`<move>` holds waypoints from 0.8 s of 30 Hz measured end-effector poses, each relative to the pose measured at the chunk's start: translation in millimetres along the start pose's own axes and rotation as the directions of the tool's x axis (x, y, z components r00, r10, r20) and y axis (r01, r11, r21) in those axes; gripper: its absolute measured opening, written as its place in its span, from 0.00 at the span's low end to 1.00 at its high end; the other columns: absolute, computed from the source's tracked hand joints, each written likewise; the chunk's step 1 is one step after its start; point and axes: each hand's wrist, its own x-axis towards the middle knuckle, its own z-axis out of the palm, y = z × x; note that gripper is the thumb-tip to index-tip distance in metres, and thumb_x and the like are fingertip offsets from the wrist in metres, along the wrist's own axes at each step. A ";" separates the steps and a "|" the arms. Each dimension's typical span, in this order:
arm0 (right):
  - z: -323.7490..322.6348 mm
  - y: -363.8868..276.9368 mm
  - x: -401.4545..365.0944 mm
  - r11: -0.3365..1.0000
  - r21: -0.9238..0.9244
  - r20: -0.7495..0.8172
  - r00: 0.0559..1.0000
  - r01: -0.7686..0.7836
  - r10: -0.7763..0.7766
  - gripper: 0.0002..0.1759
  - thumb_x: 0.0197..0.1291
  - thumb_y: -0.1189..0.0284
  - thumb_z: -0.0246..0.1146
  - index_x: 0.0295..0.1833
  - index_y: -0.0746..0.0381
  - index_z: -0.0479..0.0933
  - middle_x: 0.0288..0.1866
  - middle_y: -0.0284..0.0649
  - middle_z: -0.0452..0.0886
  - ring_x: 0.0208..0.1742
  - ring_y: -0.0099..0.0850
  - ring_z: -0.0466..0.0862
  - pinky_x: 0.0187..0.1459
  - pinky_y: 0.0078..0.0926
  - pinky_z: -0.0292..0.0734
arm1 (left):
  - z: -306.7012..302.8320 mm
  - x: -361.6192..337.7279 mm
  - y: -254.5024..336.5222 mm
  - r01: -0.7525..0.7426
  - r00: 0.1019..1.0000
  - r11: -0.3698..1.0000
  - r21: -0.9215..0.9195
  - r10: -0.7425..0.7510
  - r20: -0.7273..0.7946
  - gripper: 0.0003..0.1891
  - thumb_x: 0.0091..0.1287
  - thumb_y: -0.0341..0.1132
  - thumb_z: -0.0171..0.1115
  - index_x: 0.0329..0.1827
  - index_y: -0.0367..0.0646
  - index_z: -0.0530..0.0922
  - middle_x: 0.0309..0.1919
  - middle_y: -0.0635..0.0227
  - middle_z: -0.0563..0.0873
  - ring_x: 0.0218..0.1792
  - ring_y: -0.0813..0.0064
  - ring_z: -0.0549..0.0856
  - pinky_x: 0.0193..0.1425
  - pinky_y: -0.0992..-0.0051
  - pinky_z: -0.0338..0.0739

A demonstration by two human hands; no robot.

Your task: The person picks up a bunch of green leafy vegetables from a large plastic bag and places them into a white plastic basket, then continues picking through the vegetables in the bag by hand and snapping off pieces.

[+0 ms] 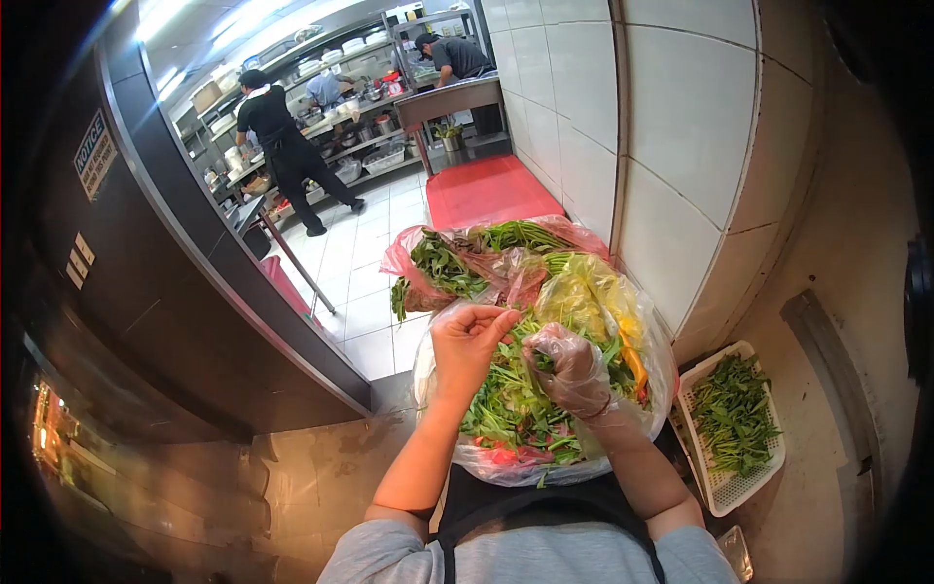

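Note:
My left hand point(465, 343) is bare, its thumb and fingertips pinched together; whatever is between them is too small to make out. Close beside it, my right hand point(567, 368) wears a clear plastic glove and is closed around some leafy greens point(543, 361). Both hands are above a large clear plastic bag point(506, 474) holding loose green leaves and stems point(516, 409). Behind them, a pinkish plastic bag point(399, 255) contains bunched leafy greens point(443, 263). Yellowish plastic point(584, 292) lies at the right side of the pile.
A white perforated basket point(721, 504) of picked greens point(732, 414) stands on the right. Beyond the bags is a red flat surface point(491, 192) against the tiled wall point(681, 127). Several people work near shelves at the back, one person point(277, 136) standing in the aisle.

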 end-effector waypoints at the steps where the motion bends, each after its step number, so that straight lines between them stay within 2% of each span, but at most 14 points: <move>1: -1.8 -0.7 0.8 1.000 0.023 -0.005 1.000 -0.004 0.004 0.09 0.57 0.68 0.66 0.39 0.61 0.80 0.33 0.45 0.79 0.33 0.46 0.81 0.34 0.37 0.76 | 3.1 -2.3 5.4 0.027 1.000 0.999 -0.020 -0.027 -0.015 0.07 0.60 0.29 0.72 0.34 0.33 0.84 0.23 0.68 0.86 0.23 0.86 0.83 0.26 0.87 0.73; 5: -7.1 0.7 0.9 0.998 0.059 -0.033 0.999 0.014 -0.012 0.09 0.58 0.70 0.65 0.40 0.64 0.80 0.33 0.44 0.80 0.33 0.41 0.82 0.35 0.36 0.77 | 5.3 -6.1 1.5 0.002 1.000 1.000 0.017 -0.002 -0.005 0.06 0.60 0.27 0.71 0.34 0.33 0.84 0.24 0.70 0.86 0.24 0.85 0.83 0.28 0.86 0.75; 8: 5.8 17.5 -4.8 0.939 0.339 -0.172 0.978 -0.056 0.120 0.08 0.59 0.70 0.63 0.37 0.65 0.79 0.33 0.40 0.81 0.32 0.31 0.82 0.33 0.31 0.76 | 9.5 -10.5 5.9 -0.062 0.998 0.997 0.045 0.062 -0.010 0.06 0.60 0.27 0.71 0.34 0.33 0.84 0.24 0.69 0.86 0.24 0.84 0.83 0.29 0.85 0.76; 9: 6.1 14.0 -9.4 0.669 0.627 0.027 0.870 -0.399 0.493 0.07 0.60 0.72 0.63 0.36 0.65 0.79 0.32 0.36 0.81 0.32 0.23 0.80 0.32 0.24 0.75 | 10.6 -11.7 6.0 -0.104 0.994 0.993 0.052 0.105 -0.020 0.06 0.59 0.27 0.72 0.34 0.33 0.84 0.24 0.69 0.86 0.24 0.84 0.84 0.29 0.85 0.76; 12: -10.9 32.0 -11.9 0.294 0.829 0.162 0.709 -0.475 0.687 0.05 0.60 0.73 0.62 0.35 0.63 0.79 0.31 0.34 0.81 0.30 0.21 0.79 0.32 0.18 0.74 | 5.0 -10.7 19.1 -0.171 0.984 0.982 0.083 0.174 -0.032 0.06 0.59 0.27 0.72 0.34 0.34 0.84 0.24 0.68 0.86 0.25 0.84 0.84 0.30 0.84 0.76; 13: -14.9 45.4 -16.8 0.378 0.800 0.123 0.744 -0.467 0.657 0.05 0.60 0.74 0.61 0.38 0.64 0.80 0.29 0.33 0.80 0.27 0.21 0.78 0.33 0.19 0.75 | 0.5 -8.0 24.7 -0.183 0.982 0.979 0.094 0.187 -0.036 0.06 0.58 0.27 0.72 0.33 0.34 0.85 0.24 0.68 0.87 0.25 0.84 0.84 0.30 0.84 0.76; 15: -16.1 61.7 -20.8 0.675 0.608 -0.041 0.832 -0.419 0.553 0.07 0.60 0.73 0.61 0.39 0.65 0.80 0.30 0.33 0.81 0.29 0.21 0.78 0.33 0.18 0.75 | -8.9 -2.1 29.1 -0.058 0.976 0.984 0.171 0.019 0.219 0.06 0.57 0.28 0.73 0.32 0.35 0.85 0.24 0.68 0.87 0.25 0.84 0.84 0.30 0.84 0.76; 17: -23.8 61.4 -23.2 0.583 0.651 0.093 0.813 -0.486 0.575 0.08 0.60 0.73 0.61 0.41 0.65 0.81 0.40 0.35 0.83 0.39 0.21 0.79 0.40 0.20 0.75 | -9.5 1.3 27.2 0.040 0.887 0.966 0.255 -0.151 0.435 0.06 0.54 0.29 0.74 0.31 0.37 0.86 0.23 0.68 0.87 0.25 0.81 0.85 0.30 0.81 0.76; 20: -24.3 37.0 -18.8 0.473 0.664 0.295 0.784 -0.580 0.546 0.08 0.60 0.73 0.62 0.42 0.65 0.80 0.44 0.35 0.82 0.46 0.21 0.78 0.47 0.21 0.73 | 14.5 1.5 -3.9 -0.308 0.801 0.916 0.256 0.104 0.590 0.05 0.53 0.29 0.75 0.29 0.40 0.86 0.21 0.67 0.86 0.26 0.77 0.85 0.32 0.78 0.77; 21: -12.2 40.3 -29.0 0.388 0.688 0.268 0.711 -0.613 0.650 0.09 0.62 0.72 0.59 0.45 0.64 0.79 0.40 0.37 0.82 0.48 0.26 0.80 0.52 0.23 0.72 | 18.8 1.6 -20.5 -0.423 0.755 0.877 0.229 0.202 0.624 0.11 0.51 0.30 0.76 0.37 0.41 0.85 0.27 0.66 0.86 0.24 0.75 0.83 0.34 0.77 0.76; 23: -2.0 48.2 -40.6 0.679 0.555 0.162 0.863 -0.480 0.478 0.10 0.64 0.70 0.57 0.46 0.64 0.76 0.35 0.39 0.81 0.40 0.27 0.80 0.46 0.24 0.75 | 26.8 0.6 -39.8 -0.426 0.820 0.870 0.247 0.256 0.513 0.17 0.51 0.30 0.77 0.43 0.41 0.83 0.31 0.67 0.85 0.24 0.75 0.81 0.34 0.76 0.76; 24: -8.7 42.9 -42.9 0.382 0.684 0.359 0.743 -0.621 0.565 0.10 0.65 0.69 0.56 0.46 0.63 0.74 0.32 0.39 0.78 0.32 0.27 0.78 0.38 0.24 0.75 | 28.4 0.9 -44.5 -0.428 0.845 0.866 0.258 0.282 0.454 0.19 0.50 0.30 0.77 0.46 0.41 0.82 0.34 0.67 0.85 0.24 0.75 0.80 0.34 0.76 0.76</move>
